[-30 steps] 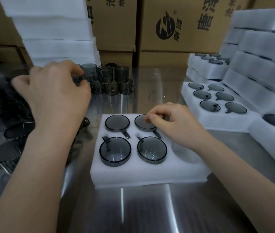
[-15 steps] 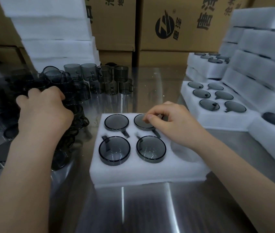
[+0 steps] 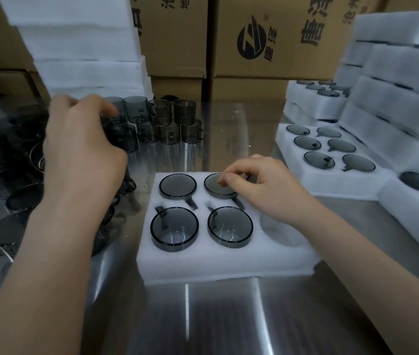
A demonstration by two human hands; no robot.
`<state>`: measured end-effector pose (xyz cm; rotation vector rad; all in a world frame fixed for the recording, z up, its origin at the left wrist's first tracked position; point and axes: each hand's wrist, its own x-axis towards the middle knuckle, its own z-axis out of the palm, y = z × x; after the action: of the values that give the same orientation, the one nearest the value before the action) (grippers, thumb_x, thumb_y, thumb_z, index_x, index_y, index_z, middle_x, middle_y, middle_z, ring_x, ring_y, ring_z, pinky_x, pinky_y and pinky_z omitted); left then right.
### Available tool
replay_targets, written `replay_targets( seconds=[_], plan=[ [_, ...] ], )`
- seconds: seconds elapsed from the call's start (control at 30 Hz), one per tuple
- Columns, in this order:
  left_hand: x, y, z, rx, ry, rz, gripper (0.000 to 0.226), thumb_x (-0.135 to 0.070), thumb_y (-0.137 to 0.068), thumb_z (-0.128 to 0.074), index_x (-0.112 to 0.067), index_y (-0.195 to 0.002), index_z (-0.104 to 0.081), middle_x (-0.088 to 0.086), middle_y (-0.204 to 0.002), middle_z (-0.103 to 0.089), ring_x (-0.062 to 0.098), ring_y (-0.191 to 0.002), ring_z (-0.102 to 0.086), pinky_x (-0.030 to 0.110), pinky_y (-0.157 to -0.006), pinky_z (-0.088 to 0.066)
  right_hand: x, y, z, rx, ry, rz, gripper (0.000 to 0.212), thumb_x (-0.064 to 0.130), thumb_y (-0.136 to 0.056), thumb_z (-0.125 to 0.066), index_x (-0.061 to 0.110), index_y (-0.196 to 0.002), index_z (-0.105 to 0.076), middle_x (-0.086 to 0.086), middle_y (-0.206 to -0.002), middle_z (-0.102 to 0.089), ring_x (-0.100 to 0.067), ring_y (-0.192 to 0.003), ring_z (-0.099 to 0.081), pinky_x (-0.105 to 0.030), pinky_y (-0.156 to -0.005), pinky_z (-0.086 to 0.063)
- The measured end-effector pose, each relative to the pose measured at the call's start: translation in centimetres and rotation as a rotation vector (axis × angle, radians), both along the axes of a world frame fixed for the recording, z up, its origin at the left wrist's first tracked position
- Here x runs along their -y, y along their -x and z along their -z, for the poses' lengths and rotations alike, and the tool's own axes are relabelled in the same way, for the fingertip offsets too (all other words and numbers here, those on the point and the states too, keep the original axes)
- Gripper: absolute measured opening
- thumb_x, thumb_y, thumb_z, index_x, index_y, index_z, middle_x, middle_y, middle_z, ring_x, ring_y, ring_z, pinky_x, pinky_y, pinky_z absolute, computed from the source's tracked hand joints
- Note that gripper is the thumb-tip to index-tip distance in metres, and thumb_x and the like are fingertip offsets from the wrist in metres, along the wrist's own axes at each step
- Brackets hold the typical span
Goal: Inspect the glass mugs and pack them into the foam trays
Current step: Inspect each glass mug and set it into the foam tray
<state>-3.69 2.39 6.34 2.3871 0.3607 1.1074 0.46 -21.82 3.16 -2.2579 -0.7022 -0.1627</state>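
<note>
A white foam tray (image 3: 218, 265) lies in front of me with several smoky grey glass mugs sunk upside down in its holes. My right hand (image 3: 259, 188) rests over the back middle mug (image 3: 216, 190), thumb on its base and fingers curled at its far rim. The front right hole (image 3: 279, 226) holds nothing. My left hand (image 3: 83, 144) hovers with curled fingers over the loose mugs (image 3: 162, 124) at the left. A dark mug (image 3: 125, 139) sits right by its palm; whether the hand holds it is hidden.
Filled foam trays (image 3: 331, 155) are stacked in steps at the right. Blank foam sheets (image 3: 80, 47) pile up at the back left, cardboard boxes (image 3: 267, 42) behind. The steel table (image 3: 216, 316) shows bare metal near me.
My left hand dipped down onto the loose mugs at the left, then came back up and to the right. My right hand has stayed on the back middle mug.
</note>
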Motion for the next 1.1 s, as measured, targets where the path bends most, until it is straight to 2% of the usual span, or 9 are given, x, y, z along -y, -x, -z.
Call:
replay_targets(
  seconds=[0.13,0.23,0.37,0.47,0.6,0.7,0.9,1.0,1.1],
  plan=[
    [3.6,-0.7,-1.2,0.110,-0.109,0.276,0.051,0.016,-0.068,-0.063,-0.019,-0.106,-0.066,-0.003,-0.107,-0.041,0.024,-0.096,-0.056,0.030,-0.081,-0.044,0.0,-0.5,-0.3,-0.057,-0.158,-0.012,0.024,0.018,-0.095,-0.059,0.035,-0.083,-0.070,0.013,-0.083,-0.074,-0.004,-0.084,-0.067,-0.025,-0.078,-0.051],
    [6.4,-1.3,-1.6,0.090,-0.247,0.543,0.039,0.015,-0.073,-0.065,-0.013,-0.100,-0.068,0.001,-0.105,-0.049,0.017,-0.095,-0.052,0.033,-0.081,-0.048,-0.4,-1.0,-0.7,-0.155,-0.461,0.010,0.023,0.012,-0.099,-0.051,0.027,-0.093,-0.068,0.005,-0.089,-0.073,-0.004,-0.079,-0.067,-0.017,-0.071,-0.050],
    [8.6,-1.8,-1.8,0.060,-0.438,0.848,0.020,0.012,-0.080,-0.061,-0.002,-0.092,-0.068,0.013,-0.099,-0.056,0.024,-0.087,-0.054,0.045,-0.072,-0.048,0.0,-2.3,-1.9,-0.569,-0.877,-0.092,0.034,0.031,-0.105,-0.036,0.012,-0.102,-0.063,-0.011,-0.091,-0.068,-0.025,-0.083,-0.067,-0.038,-0.074,-0.059],
    [9.5,-2.2,-1.5,0.032,-0.477,0.978,0.020,0.012,-0.079,-0.059,-0.001,-0.091,-0.068,0.014,-0.098,-0.056,0.019,-0.081,-0.048,0.044,-0.069,-0.046,0.5,-2.9,-2.3,-0.903,-0.927,-0.365,0.043,0.041,-0.104,-0.032,0.008,-0.102,-0.061,-0.014,-0.083,-0.061,-0.026,-0.080,-0.066,-0.035,-0.068,-0.057],
    [9.9,-2.5,-0.5,0.042,-0.476,1.016,0.034,0.017,-0.077,-0.054,-0.001,-0.102,-0.068,0.015,-0.104,-0.057,0.027,-0.091,-0.053,0.043,-0.075,-0.047,-0.1,-4.1,-1.8,-0.927,-0.851,-0.358,0.023,0.017,-0.098,-0.040,0.017,-0.120,-0.046,-0.015,-0.116,-0.038,-0.031,-0.111,-0.037,-0.040,-0.091,-0.036],
    [9.8,-2.6,0.0,0.123,-0.475,0.956,0.036,0.013,-0.079,-0.056,-0.001,-0.110,-0.066,0.018,-0.117,-0.056,0.032,-0.101,-0.056,0.049,-0.081,-0.048,-0.5,-4.5,-1.4,-0.925,-0.952,-0.369,0.024,0.013,-0.100,-0.040,0.012,-0.122,-0.050,-0.015,-0.123,-0.042,-0.031,-0.118,-0.042,-0.041,-0.096,-0.038],
    [8.9,-2.9,0.4,0.220,-0.053,0.693,0.071,-0.020,-0.075,-0.079,-0.014,-0.138,-0.046,0.005,-0.138,-0.042,0.019,-0.132,-0.040,0.042,-0.110,-0.037,0.1,-4.0,-1.2,-0.876,-1.214,-0.405,0.032,0.017,-0.087,-0.058,-0.003,-0.111,-0.063,-0.023,-0.110,-0.067,-0.032,-0.104,-0.067,-0.042,-0.086,-0.058],
    [8.3,-3.3,0.8,0.071,0.313,0.653,0.089,-0.037,-0.073,-0.082,-0.025,-0.146,-0.032,-0.009,-0.140,-0.037,0.008,-0.130,-0.039,0.019,-0.103,-0.036,0.3,-3.9,-1.2,-0.788,-1.189,-0.483,0.032,0.014,-0.091,-0.054,-0.003,-0.117,-0.060,-0.023,-0.118,-0.064,-0.034,-0.117,-0.060,-0.046,-0.101,-0.050],
    [7.9,-4.0,1.5,-0.108,0.486,0.714,0.079,-0.040,-0.075,-0.080,-0.023,-0.142,-0.041,-0.011,-0.137,-0.050,0.003,-0.124,-0.047,0.016,-0.099,-0.039,0.3,-3.7,-1.1,-0.734,-1.115,-0.550,0.039,0.007,-0.098,-0.040,-0.005,-0.135,-0.046,-0.027,-0.132,-0.053,-0.037,-0.125,-0.052,-0.046,-0.108,-0.044]
  ],
)
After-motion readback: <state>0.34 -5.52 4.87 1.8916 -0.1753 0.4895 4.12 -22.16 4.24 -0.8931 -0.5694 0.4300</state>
